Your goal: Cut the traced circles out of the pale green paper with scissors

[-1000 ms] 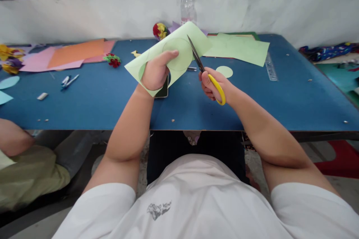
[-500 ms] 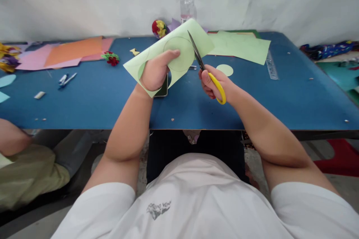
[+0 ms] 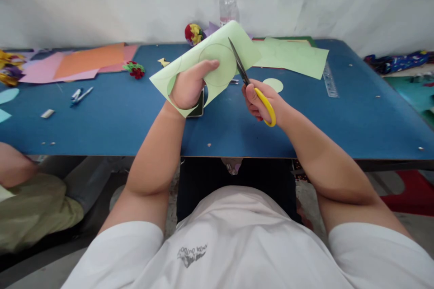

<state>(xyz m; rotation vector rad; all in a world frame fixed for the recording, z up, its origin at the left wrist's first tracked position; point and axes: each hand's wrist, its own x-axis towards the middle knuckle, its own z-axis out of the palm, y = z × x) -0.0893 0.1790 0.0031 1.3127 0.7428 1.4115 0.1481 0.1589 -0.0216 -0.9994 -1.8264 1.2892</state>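
My left hand [image 3: 188,86] grips a light green paper sheet [image 3: 219,49] with a pencilled circle on it, held up over the blue table [image 3: 111,113]. My right hand [image 3: 259,99] is closed on yellow-handled scissors [image 3: 249,85], whose dark blades lie against the sheet at the circle's right side. A phone [image 3: 198,107] lies on the table under my left hand, mostly hidden. A cut green paper disc [image 3: 273,84] rests just beyond my right hand.
More green sheets [image 3: 294,56] and a clear ruler [image 3: 328,79] lie at back right. A water bottle [image 3: 228,2] and a paper flower ball [image 3: 193,34] stand by the wall. Orange and pink sheets [image 3: 81,61], pens [image 3: 79,96] lie left. Another person's arm [image 3: 15,167] is at left.
The sheet and scissors have lifted slightly and the blades have crept a little along the circle. Otherwise nothing has visibly moved.
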